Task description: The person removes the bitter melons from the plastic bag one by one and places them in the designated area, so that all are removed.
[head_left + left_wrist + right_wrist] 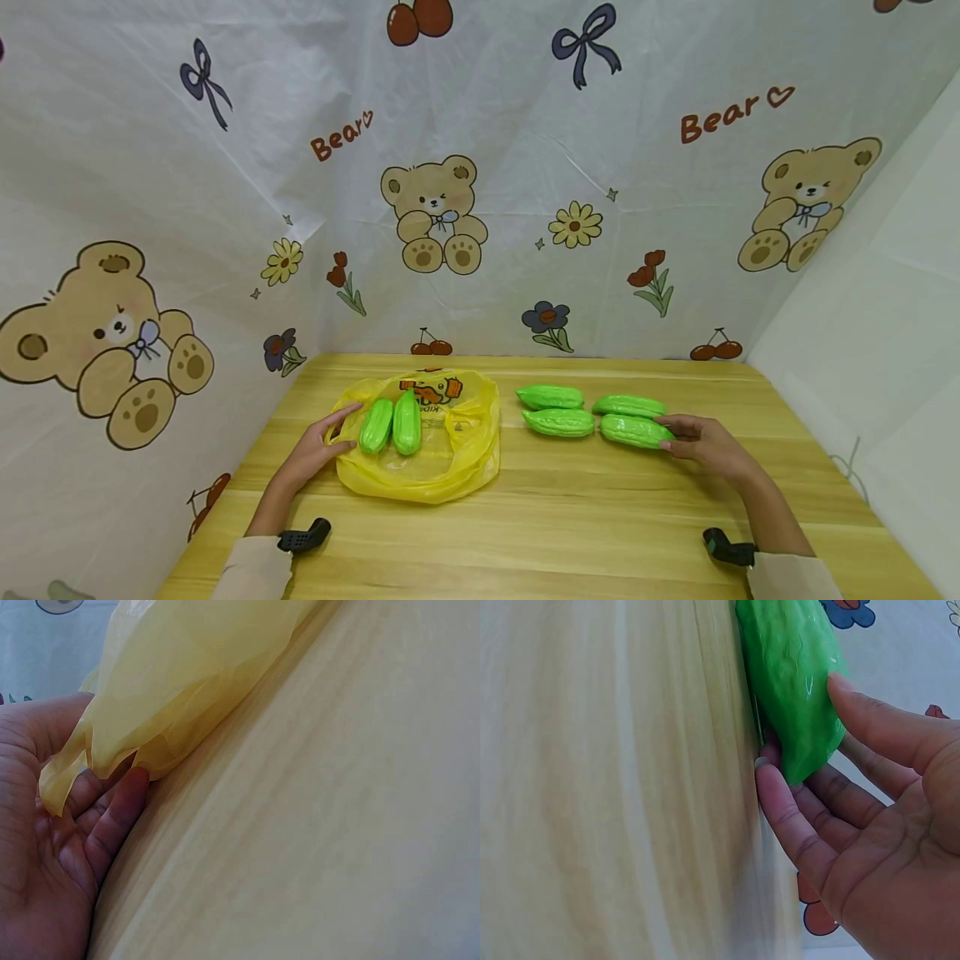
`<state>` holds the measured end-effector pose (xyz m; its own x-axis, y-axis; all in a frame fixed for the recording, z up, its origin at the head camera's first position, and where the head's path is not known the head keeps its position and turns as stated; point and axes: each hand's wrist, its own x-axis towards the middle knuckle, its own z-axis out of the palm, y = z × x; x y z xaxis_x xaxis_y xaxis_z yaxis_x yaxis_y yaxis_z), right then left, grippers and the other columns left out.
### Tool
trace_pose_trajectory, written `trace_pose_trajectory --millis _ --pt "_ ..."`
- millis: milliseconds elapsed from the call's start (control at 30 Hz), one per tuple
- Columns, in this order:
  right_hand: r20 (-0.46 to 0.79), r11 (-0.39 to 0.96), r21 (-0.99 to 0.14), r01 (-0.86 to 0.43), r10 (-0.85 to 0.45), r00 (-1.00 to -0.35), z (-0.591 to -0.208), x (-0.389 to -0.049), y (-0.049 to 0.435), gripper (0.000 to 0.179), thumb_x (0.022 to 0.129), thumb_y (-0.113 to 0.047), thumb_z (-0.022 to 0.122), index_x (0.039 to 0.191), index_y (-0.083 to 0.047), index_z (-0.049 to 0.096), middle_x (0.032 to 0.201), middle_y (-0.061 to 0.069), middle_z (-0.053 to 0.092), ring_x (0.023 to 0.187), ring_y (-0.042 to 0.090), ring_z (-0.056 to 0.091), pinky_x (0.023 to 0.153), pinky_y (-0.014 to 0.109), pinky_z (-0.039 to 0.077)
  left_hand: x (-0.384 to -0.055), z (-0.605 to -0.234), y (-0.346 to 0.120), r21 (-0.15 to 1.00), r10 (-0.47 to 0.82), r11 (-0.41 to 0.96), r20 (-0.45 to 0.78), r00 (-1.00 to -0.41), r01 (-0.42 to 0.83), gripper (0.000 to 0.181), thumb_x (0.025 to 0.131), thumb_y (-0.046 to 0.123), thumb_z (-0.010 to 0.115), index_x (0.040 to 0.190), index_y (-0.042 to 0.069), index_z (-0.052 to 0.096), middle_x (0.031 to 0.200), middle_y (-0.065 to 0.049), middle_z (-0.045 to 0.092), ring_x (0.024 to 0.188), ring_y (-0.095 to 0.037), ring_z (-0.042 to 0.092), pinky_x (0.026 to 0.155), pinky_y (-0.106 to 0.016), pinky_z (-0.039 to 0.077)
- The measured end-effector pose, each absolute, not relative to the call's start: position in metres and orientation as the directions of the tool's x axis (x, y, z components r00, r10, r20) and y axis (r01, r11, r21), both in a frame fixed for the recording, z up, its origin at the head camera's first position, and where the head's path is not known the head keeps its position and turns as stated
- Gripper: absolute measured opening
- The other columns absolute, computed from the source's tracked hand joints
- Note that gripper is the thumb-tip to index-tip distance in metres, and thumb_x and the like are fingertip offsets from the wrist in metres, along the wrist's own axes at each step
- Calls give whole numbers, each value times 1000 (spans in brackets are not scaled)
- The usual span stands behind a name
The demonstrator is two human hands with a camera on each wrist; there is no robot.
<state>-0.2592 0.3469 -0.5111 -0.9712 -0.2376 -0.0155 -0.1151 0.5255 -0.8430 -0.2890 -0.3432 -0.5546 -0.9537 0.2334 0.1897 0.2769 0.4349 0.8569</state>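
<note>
On the table (525, 537), two gourds (377, 427) are already in the bag (474, 454) the left hand (311, 454) holds, four still right of it, one gripped by the right hand (712, 446).

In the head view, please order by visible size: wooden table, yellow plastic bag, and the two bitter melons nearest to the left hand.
1. Wooden table
2. Yellow plastic bag
3. Left bitter melon and right bitter melon: they look too alike to rank.

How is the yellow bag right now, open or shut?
The yellow bag is open: its rim spreads wide around two green gourds.
</note>
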Motion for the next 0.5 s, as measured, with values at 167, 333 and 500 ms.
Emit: trace_pose_trajectory --millis 167,333,500 --pt "-13 539 -836 -109 -217 -976 -510 -259 346 55 96 -24 72 140 6 56 143 32 50 127 45 51 84 23 52 -288 -554 -343 869 239 410 192 -952 279 65 90 7 73 150 7 49 150 -19 47 118 -35 40 104 -61 28" --pt "-3 529 -842 -108 -204 -979 -508 -258 347 54 96 -23 72 139 6 57 141 30 53 120 38 58 82 24 54 -281 -543 -336 852 235 441 193 -953 282 63 91 4 71 150 2 48 145 -22 49 112 -34 41 99 -52 31" --pt "6 533 -839 -111 -195 -981 -504 -256 347 53 97 -22 70 138 7 56 137 30 56 113 30 63 81 27 56 -272 -525 -330 839 249 462 189 -950 287 62 91 5 71 149 0 49 139 -23 52 106 -32 43 93 -43 34"
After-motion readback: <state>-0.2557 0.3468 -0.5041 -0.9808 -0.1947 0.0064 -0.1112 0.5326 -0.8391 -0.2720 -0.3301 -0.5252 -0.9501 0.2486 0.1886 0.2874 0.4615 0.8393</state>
